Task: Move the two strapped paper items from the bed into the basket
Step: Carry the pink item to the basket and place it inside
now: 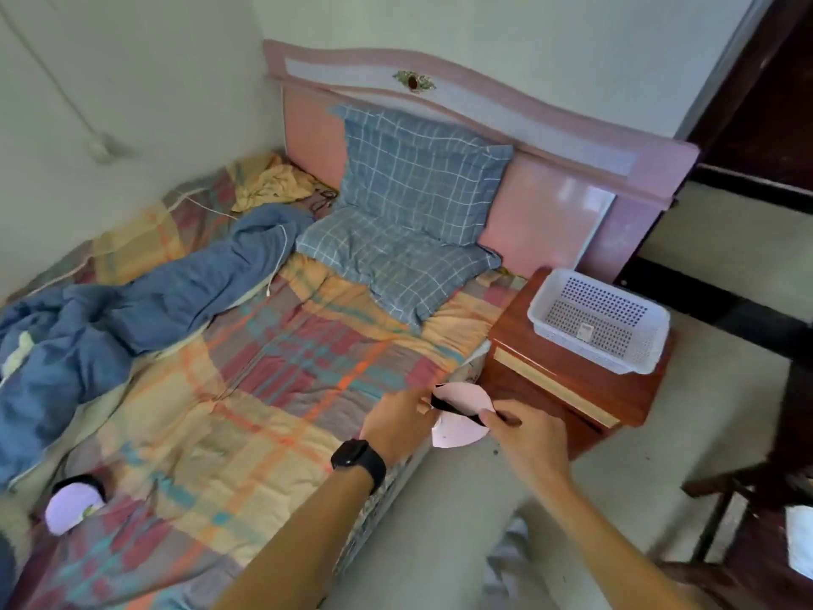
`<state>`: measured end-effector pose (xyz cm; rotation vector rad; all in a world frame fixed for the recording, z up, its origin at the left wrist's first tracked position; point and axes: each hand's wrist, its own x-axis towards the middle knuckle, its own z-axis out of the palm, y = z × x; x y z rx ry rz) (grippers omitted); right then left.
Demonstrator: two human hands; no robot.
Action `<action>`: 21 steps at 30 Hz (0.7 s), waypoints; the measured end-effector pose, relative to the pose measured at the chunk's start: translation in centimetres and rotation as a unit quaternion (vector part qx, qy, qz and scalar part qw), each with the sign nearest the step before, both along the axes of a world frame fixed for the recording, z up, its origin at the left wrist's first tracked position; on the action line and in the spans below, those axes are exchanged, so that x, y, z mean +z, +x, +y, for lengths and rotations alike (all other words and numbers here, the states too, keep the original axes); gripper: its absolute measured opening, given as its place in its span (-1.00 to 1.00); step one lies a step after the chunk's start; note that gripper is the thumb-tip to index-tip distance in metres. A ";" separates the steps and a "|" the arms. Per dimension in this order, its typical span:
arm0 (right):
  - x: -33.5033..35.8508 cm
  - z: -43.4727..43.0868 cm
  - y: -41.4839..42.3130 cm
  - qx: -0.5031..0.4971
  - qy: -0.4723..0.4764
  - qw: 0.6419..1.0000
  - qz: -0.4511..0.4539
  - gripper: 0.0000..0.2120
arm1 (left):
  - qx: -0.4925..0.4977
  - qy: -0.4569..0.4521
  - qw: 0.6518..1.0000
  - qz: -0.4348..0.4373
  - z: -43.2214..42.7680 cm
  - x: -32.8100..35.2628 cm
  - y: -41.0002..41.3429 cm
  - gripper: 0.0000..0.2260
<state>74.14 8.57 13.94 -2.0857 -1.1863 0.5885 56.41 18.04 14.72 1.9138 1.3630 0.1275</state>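
A pale pink paper item [457, 416] with a black strap across it is held over the bed's right edge, between both hands. My left hand [396, 422], a black watch on its wrist, grips its left side. My right hand [525, 438] pinches the strap at its right end. A second pale paper item with a black strap [72, 506] lies on the plaid bedcover [264, 411] at the lower left. The white perforated basket [550, 301] stands on the wooden nightstand [567, 380] to the right of the bed, with a small tag on its floor.
A blue checked pillow [409, 213] leans on the pink headboard [550, 204]. A crumpled blue blanket [132, 310] lies along the bed's left side, yellow cloth [272, 182] in the far corner. Dark wooden furniture [748, 521] stands at the lower right on the pale floor.
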 end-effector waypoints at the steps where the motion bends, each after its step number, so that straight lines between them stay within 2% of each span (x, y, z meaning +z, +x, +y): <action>1: -0.3 0.1 2.2 -0.010 -0.011 1.000 -0.013 -0.88 | -0.033 0.009 0.999 0.021 0.6 -0.1 2.3 -0.70; 4: -1.5 1.2 8.9 -0.022 -0.025 0.998 -0.046 -0.92 | -0.104 0.031 0.991 0.077 2.9 -0.9 9.1 -0.62; 7: -3.1 3.1 15.9 -0.034 -0.042 0.997 -0.057 -0.86 | -0.150 0.074 0.978 0.125 5.6 -2.2 15.2 -0.54; 11: -5.2 5.5 24.3 -0.071 -0.083 0.993 -0.033 -0.81 | -0.188 0.084 0.959 0.193 8.8 -4.3 22.3 -0.50; 21: -11.7 12.5 36.0 -0.169 -0.109 0.977 0.066 -0.80 | -0.212 0.100 0.949 0.212 16.8 -10.2 33.7 -0.34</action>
